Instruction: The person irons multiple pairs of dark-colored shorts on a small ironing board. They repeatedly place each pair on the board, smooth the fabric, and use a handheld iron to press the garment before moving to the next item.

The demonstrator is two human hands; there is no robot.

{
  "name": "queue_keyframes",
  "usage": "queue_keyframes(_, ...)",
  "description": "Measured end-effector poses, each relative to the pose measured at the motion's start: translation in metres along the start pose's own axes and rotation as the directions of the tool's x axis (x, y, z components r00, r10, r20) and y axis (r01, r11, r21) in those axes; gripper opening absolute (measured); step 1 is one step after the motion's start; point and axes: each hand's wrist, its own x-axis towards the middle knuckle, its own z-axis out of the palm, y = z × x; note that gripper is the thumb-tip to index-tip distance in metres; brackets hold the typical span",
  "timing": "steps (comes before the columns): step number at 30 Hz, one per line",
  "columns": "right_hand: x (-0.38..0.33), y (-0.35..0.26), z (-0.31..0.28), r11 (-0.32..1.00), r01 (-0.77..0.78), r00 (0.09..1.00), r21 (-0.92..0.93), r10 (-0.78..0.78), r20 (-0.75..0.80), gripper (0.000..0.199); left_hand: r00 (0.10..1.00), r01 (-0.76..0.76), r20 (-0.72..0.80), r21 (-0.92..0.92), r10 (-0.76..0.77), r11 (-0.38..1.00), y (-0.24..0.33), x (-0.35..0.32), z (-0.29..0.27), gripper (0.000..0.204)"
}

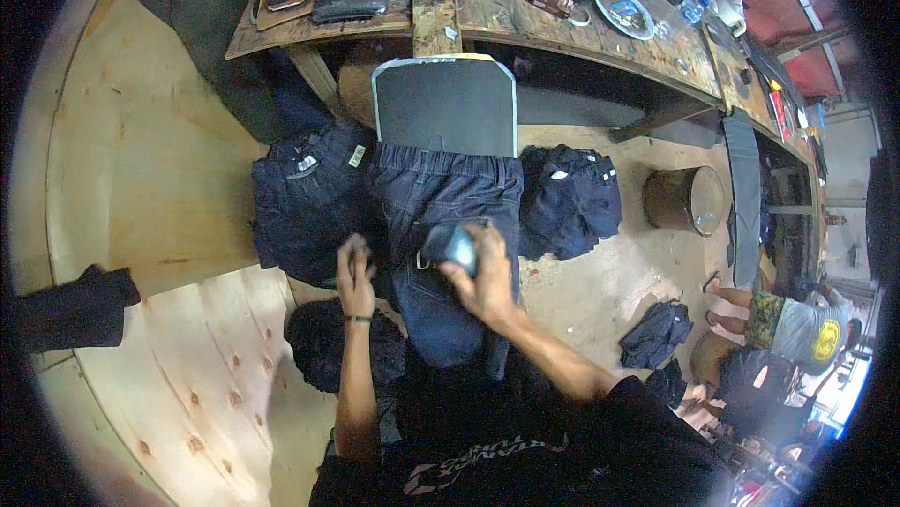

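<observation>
Dark denim trousers (pixel 450 190) with a gathered elastic waistband lie lengthwise in front of me, over a dark grey board (pixel 445 99) with a pale edge. My right hand (pixel 487 277) is closed around a rounded blue-grey object (pixel 459 250) on or just above the trousers; motion blurs it, so its kind is unclear. Beside the trousers' left edge, my left hand (pixel 355 277) has its fingers stretched out and holds nothing visible. It is nearest to a pile of dark denim garments (pixel 309 198) with light labels.
Another denim pile (pixel 570 200) sits right of the board. Farther right are a round drum-like container (pixel 684 200) and dark clothes (pixel 656 334) on the floor. A worn wooden workbench (pixel 572 48) carries a plate (pixel 623 12) and tools. Another person (pixel 797 329) is at far right.
</observation>
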Motion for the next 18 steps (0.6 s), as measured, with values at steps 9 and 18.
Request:
queue_keyframes(9, 0.013, -0.038, 0.022, 0.965, 0.151, 0.978, -0.215, -0.114, 0.178, 0.075, 0.949, -0.085, 0.305, 0.483, -0.076, 0.872, -0.092, -0.042, 0.001, 0.062)
queue_keyframes(18, 0.048, -0.091, 0.097, 0.979, 0.09, 0.996, 0.181, -0.092, 0.004, 0.08, 0.872, 0.009, 0.469, 0.269, -0.14, 0.963, -0.002, 0.036, -0.033, 0.075)
